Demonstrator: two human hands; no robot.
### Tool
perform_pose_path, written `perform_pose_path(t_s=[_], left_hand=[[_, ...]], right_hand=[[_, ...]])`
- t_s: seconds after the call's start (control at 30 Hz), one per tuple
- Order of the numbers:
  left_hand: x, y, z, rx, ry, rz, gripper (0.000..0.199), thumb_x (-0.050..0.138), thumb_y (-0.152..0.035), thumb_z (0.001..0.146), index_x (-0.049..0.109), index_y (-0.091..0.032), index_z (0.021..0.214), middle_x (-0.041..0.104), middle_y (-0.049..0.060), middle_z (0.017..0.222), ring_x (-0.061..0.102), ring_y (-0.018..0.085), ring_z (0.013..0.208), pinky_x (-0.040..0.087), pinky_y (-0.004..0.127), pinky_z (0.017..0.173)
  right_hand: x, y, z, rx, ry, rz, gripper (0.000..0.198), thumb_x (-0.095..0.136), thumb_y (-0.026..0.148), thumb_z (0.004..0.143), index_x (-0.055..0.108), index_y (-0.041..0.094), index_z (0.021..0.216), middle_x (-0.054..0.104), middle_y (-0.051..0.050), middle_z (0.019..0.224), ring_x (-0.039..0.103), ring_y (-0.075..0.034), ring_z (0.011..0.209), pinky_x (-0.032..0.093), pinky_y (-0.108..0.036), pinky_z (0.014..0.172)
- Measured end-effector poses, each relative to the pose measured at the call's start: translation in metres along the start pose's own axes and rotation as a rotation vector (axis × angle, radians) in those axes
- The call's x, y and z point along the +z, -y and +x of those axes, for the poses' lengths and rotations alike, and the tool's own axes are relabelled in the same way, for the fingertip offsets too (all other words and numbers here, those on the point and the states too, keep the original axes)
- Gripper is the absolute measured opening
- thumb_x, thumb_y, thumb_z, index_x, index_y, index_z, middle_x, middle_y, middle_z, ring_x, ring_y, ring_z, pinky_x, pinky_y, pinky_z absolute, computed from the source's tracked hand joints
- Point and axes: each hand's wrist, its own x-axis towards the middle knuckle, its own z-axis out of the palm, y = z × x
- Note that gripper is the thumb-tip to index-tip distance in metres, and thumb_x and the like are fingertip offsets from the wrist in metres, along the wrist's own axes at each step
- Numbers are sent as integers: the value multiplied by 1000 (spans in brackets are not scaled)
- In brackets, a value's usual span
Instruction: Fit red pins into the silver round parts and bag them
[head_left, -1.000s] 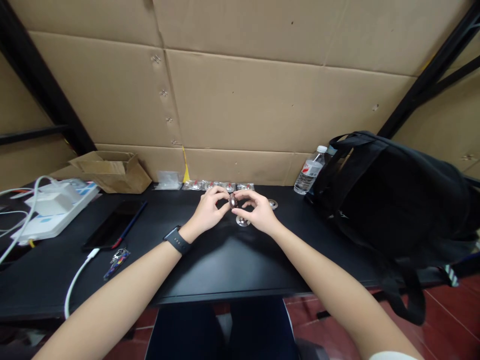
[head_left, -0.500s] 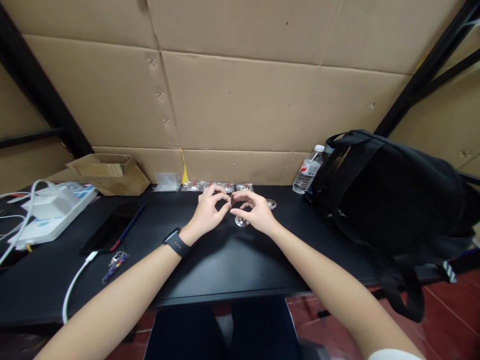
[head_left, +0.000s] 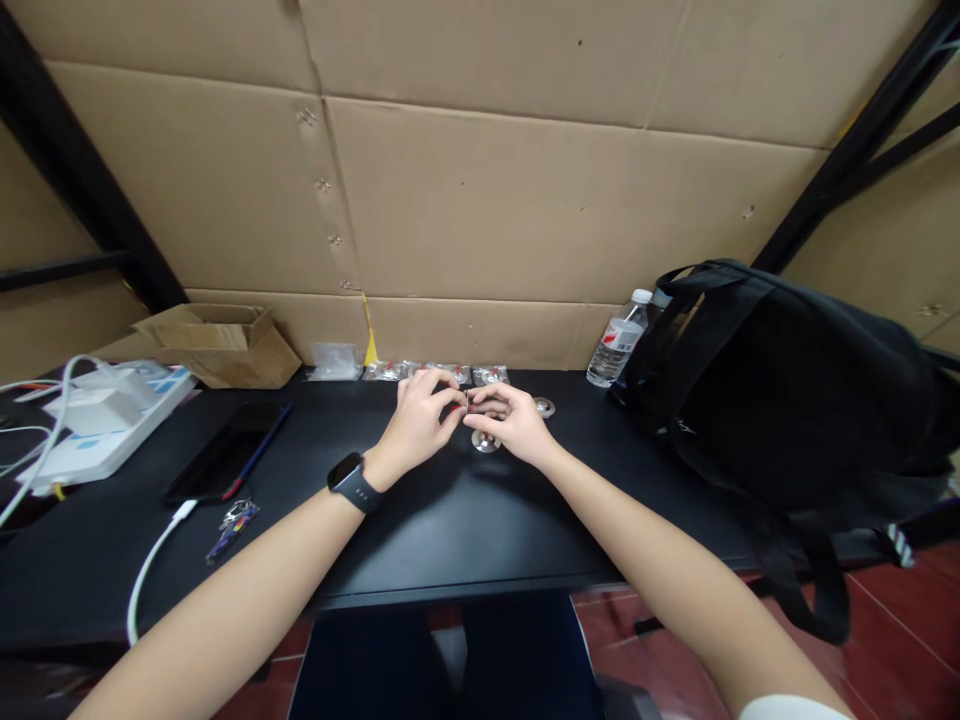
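My left hand (head_left: 424,415) and my right hand (head_left: 517,418) meet above the black table, fingertips pinched together. Between them is a small thin metal piece (head_left: 467,401), seen nearly edge-on, with a bit of red beside it at my left fingers. Fingers cover most of it. Just under my right hand lies a round shiny metal disc (head_left: 486,441) with a raised centre. A second such disc (head_left: 544,407) rests to the right of that hand. Behind my hands several clear plastic packets (head_left: 490,374) with silvery and red contents stand in a row by the cardboard.
A water bottle (head_left: 619,340) and a black bag (head_left: 802,390) stand at the right. To the left are an open cardboard box (head_left: 259,350), a power strip (head_left: 112,430), a phone (head_left: 225,450), a keychain (head_left: 232,530) and a white cable (head_left: 150,560). Cardboard closes off the back.
My fingers have shifted slightly around the small metal piece, and a bit of red now shows between them. My left wrist has turned a little, so the watch face shows more.
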Motion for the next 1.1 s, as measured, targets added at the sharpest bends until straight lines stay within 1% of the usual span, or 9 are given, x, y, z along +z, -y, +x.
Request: perform_pose_path(t_s=[0.13,0.2,0.3,0.4,0.53,0.67,0.73,0.87,1.1], left_hand=[[-3,-2,0,23,-7,6,10,59,-22,95,69,-22,93,64,7,112,57,25,112,37,43,96],[-4,-3,0,13,-25,3,10,60,-24,95,69,-22,93,64,7,112,57,25,112,37,43,98],[-4,-4,1,-7,-57,-10,9,61,-25,95,70,-23,93,64,6,111,57,25,113,37,43,99],[-4,-4,1,-15,-51,-33,10,61,-26,95,70,-23,92,64,6,111,57,25,113,36,43,100],[-4,-3,3,-33,6,-120,9,59,-26,95,67,-23,94,64,6,111,57,24,111,38,42,100],[-6,3,5,-68,33,-271,18,48,-18,96,62,-22,106,65,6,109,59,22,107,43,37,95],[-5,6,3,-66,121,-287,19,48,-22,97,63,-23,107,66,5,109,60,22,106,44,37,95],[3,13,-3,6,357,-250,14,59,-33,94,68,-26,103,68,3,112,60,23,109,42,40,98],[9,13,-3,3,316,-304,17,58,-36,96,71,-26,101,69,3,111,60,22,105,43,37,96]], right_hand=[[-2,-3,0,40,16,4,39,86,41,70,65,19,94,72,-8,114,76,-21,87,61,-30,74],[-4,-2,1,42,34,-25,35,82,45,76,66,19,93,73,-8,111,74,-20,85,60,-30,74],[-7,3,3,-31,60,-116,28,69,46,89,68,19,93,73,-8,108,71,-19,89,58,-32,81],[-9,7,4,-136,61,-261,24,64,43,93,69,20,92,70,-8,108,68,-20,97,56,-32,81],[-12,9,4,-185,88,-404,22,60,40,96,68,20,90,67,-9,114,64,-22,104,54,-30,74],[-15,8,2,-210,159,-547,17,60,34,96,68,20,90,63,-11,120,63,-23,105,54,-33,77],[-17,8,2,-233,179,-594,15,60,31,96,67,20,90,61,-12,122,62,-23,109,53,-35,81],[-21,9,3,-280,183,-619,13,57,27,97,66,20,90,60,-12,123,59,-24,115,50,-39,94],[-19,10,1,-268,202,-650,12,59,28,97,65,20,90,60,-11,123,59,-24,116,48,-40,97]])
